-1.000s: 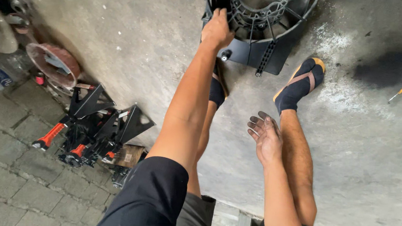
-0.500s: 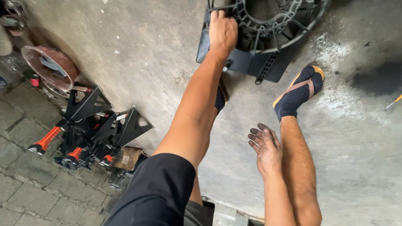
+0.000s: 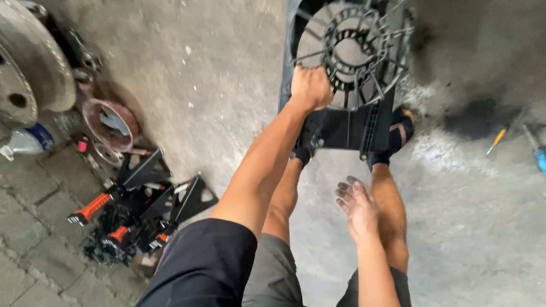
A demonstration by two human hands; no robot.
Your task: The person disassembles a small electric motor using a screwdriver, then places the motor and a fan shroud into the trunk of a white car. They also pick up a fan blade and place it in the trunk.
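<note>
You are gripping the black fan shroud point(image 3: 352, 61) with your left hand point(image 3: 311, 87), tilting it upright on the concrete floor point(image 3: 214, 68) by your feet; your right hand point(image 3: 356, 205) is hovering open, holding nothing.

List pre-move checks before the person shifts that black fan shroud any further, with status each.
1. Left hand grip on black plastic fan shroud: closed on a grille rib, ok.
2. Right hand free: open, held above the knee, touching nothing, ok.
3. Feet clear of the shroud: both sandalled feet sit at its lower edge, not ok.
4. Floor tools: blue-handled screwdriver and yellow-handled one lie apart to the side, ok.
5. Shroud's far side: out of frame, cannot tell.
</note>
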